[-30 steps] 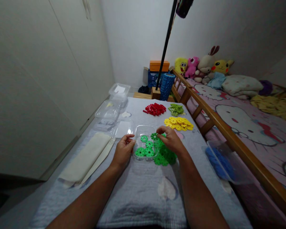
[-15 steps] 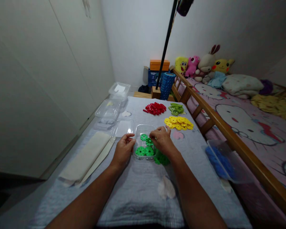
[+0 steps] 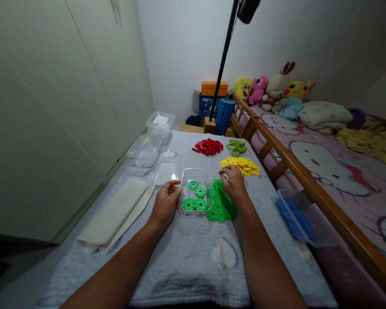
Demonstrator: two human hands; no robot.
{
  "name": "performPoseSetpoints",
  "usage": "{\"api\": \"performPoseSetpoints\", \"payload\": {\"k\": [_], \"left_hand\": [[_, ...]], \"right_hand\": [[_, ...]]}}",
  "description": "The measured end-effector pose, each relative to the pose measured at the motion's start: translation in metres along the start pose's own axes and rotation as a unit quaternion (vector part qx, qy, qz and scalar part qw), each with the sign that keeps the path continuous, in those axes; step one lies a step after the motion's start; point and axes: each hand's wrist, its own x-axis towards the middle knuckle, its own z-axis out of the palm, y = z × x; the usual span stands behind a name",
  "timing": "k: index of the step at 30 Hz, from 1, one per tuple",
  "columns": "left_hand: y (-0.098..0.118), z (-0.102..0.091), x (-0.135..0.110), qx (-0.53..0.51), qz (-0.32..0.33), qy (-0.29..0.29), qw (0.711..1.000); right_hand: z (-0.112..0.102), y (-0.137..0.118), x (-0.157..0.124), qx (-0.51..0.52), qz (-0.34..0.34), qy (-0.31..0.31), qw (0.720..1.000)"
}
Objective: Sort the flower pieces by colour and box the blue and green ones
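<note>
A clear plastic container (image 3: 196, 172) holds several green flower-shaped discs (image 3: 200, 204) on its bottom. My left hand (image 3: 166, 201) is at the container's left side, with thumb and forefinger apart and their tips at its wall. To the right of the container lies a pile of green discs (image 3: 219, 210). My right hand (image 3: 235, 182) hovers over the far part of this pile, fingers loosely bent and apart, and nothing shows in them. It hides some of the pile.
Piles of red pieces (image 3: 208, 147), light green pieces (image 3: 236, 147) and yellow discs (image 3: 241, 165) lie farther back. Clear containers (image 3: 144, 148), a lid (image 3: 164, 174) and a folded cloth (image 3: 116, 214) are on the left. A bin of blue pieces (image 3: 294, 219) stands by the bed rail (image 3: 283, 161).
My right hand has moved right from over the container to the green pile, uncovering the discs inside. My left hand stays at the container's left side.
</note>
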Motion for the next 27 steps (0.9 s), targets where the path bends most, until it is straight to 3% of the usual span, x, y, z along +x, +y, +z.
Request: {"api": "performPoseSetpoints", "payload": {"k": [5,11,17,27], "left_hand": [[0.003,0.001,-0.001,-0.008,-0.007,0.007,1.000],[0.001,0.000,0.000,-0.017,-0.008,0.004,1.000],[0.001,-0.001,0.000,-0.009,0.001,0.004,1.000],[0.002,-0.001,-0.001,-0.012,0.002,0.010,1.000]], "right_hand": [[0.005,0.036,-0.001,-0.001,0.056,-0.103,0.993],[0.006,0.044,-0.005,0.066,0.098,-0.160,0.980],[0.013,0.045,-0.003,0.106,0.073,-0.151,0.980],[0.024,0.048,-0.002,0.129,0.124,-0.116,0.977]]}}
